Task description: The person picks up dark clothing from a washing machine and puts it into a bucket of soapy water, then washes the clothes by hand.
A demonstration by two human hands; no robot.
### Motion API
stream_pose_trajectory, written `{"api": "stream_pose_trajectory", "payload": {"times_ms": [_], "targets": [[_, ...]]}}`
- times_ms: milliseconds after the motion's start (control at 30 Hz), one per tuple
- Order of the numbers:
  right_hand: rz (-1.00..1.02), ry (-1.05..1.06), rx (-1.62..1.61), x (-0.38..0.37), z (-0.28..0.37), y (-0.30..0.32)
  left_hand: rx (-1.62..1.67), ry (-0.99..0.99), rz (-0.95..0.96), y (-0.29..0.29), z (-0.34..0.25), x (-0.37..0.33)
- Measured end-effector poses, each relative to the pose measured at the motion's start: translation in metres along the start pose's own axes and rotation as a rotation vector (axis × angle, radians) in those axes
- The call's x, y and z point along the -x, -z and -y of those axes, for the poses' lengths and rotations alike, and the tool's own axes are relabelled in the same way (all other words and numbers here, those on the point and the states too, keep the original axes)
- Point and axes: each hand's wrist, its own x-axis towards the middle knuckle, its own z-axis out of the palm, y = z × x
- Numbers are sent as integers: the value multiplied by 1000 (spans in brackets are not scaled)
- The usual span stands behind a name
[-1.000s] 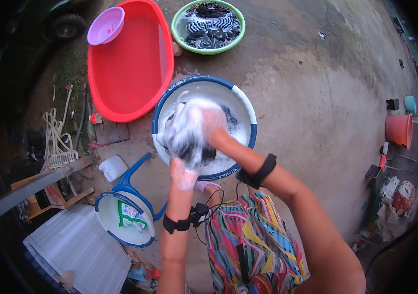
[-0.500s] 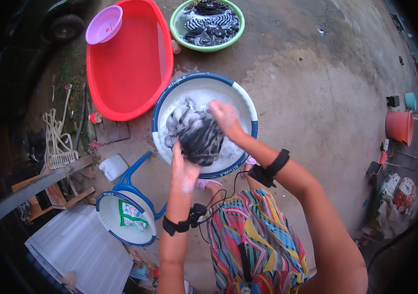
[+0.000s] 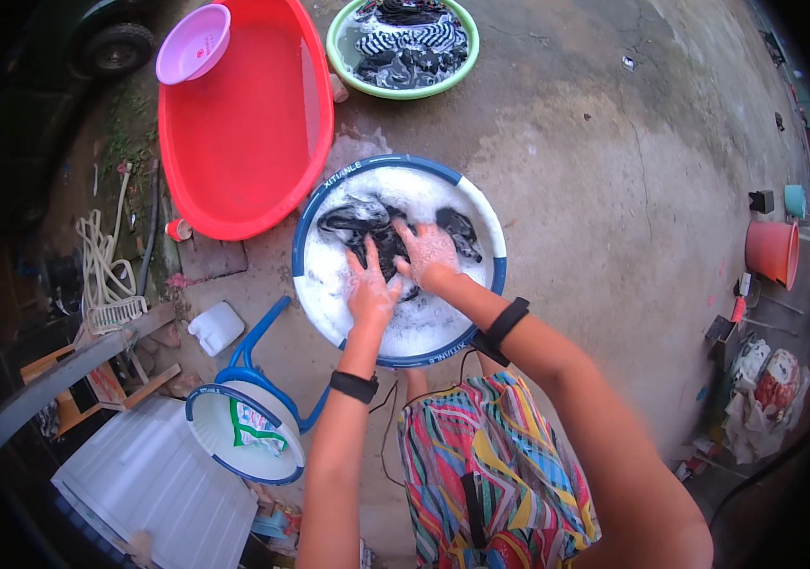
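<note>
Dark wet cloth (image 3: 356, 217), black with some grey, lies in white suds in a large basin (image 3: 497, 270) with a blue-and-white rim. My left hand (image 3: 370, 287) rests palm down on the cloth's near left side, fingers spread. Beside it, my right hand (image 3: 427, 251) presses on the middle of the cloth, its fingers also apart and partly foamy. One dark fold pokes out of the foam to the right of that hand. Part of the cloth is hidden by the hands and suds.
A red oval tub (image 3: 244, 123) with water stands far left, a pink bowl (image 3: 193, 44) at its corner. Behind is a green basin (image 3: 414, 92) of soaking dark clothes. Near left, a small basin (image 3: 206, 427) holding a packet sits on a blue chair (image 3: 258, 332).
Both hands have come down onto the cloth, which was bunched up and lifted, and their fingers have spread. The cloth now lies spread lower in thicker-looking foam.
</note>
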Motion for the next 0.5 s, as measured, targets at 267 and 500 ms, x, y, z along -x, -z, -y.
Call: {"api": "stream_pose_trajectory", "payload": {"times_ms": [267,500], "targets": [[-199,199,228,-61,-40,-58,-302,75,191,-96,35,-55],[43,138,123,-58,-49,-59,-3541,-1304,259,-109,31,-67]]}}
